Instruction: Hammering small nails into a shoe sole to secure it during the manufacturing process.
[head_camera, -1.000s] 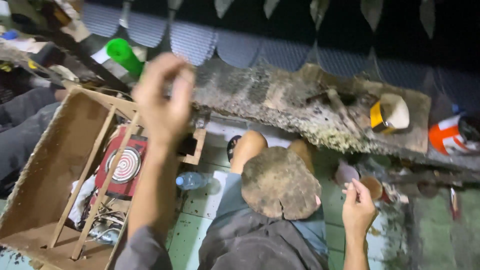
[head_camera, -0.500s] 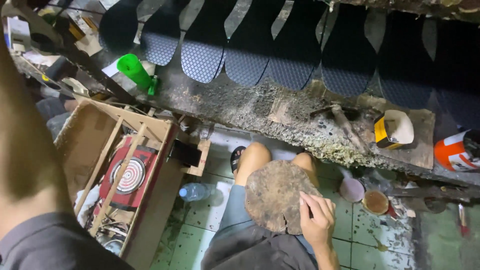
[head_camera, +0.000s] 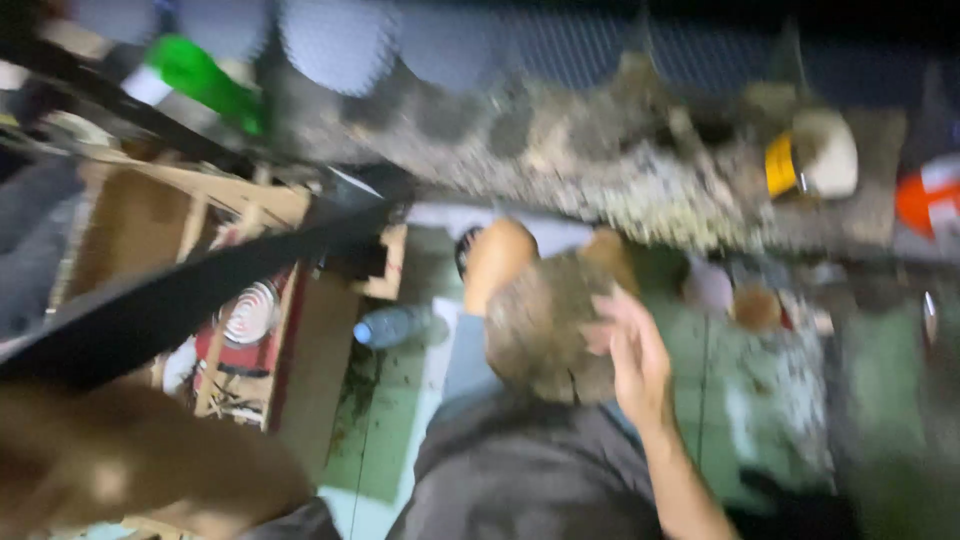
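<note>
Where right fingers (head_camera: 612, 335) touch, round wood block (head_camera: 545, 330).

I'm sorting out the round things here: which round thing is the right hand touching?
The brownish round block on the lap; the right hand rests on its edge. The target disc lies apart in the crate.

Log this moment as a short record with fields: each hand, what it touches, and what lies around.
view: head camera looking down, heavily blurred
right hand: open, fingers spread, resting on the round wooden block on the lap
left hand: not clearly visible; only a blurred forearm at lower left
long dark strip: crosses the left side diagonally
nearby: plastic bottle on the green floor tiles, wooden crate, rough stone ledge
</note>
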